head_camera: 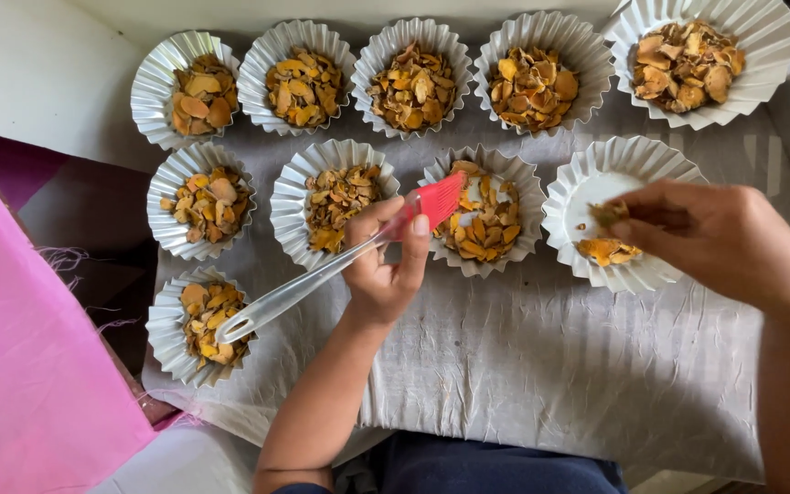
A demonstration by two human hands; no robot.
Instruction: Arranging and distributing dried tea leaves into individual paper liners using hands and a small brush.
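My left hand (384, 265) grips a brush with a clear handle (296, 291) and red bristles (438, 199); the bristles sit over a fluted white paper cup (530, 197) of dried orange slices. My right hand (710, 236) pinches a few dried slices (608, 213) over another paper cup (567, 187), which holds only a small pile of slices (606, 249).
Several more fluted cups filled with dried orange slices stand in rows on a wrinkled grey cloth (541, 357), such as the top-right cup (761, 41) and bottom-left cup (165, 325). Pink fabric (20, 366) lies at the left. My dark-clothed lap (496, 467) is below.
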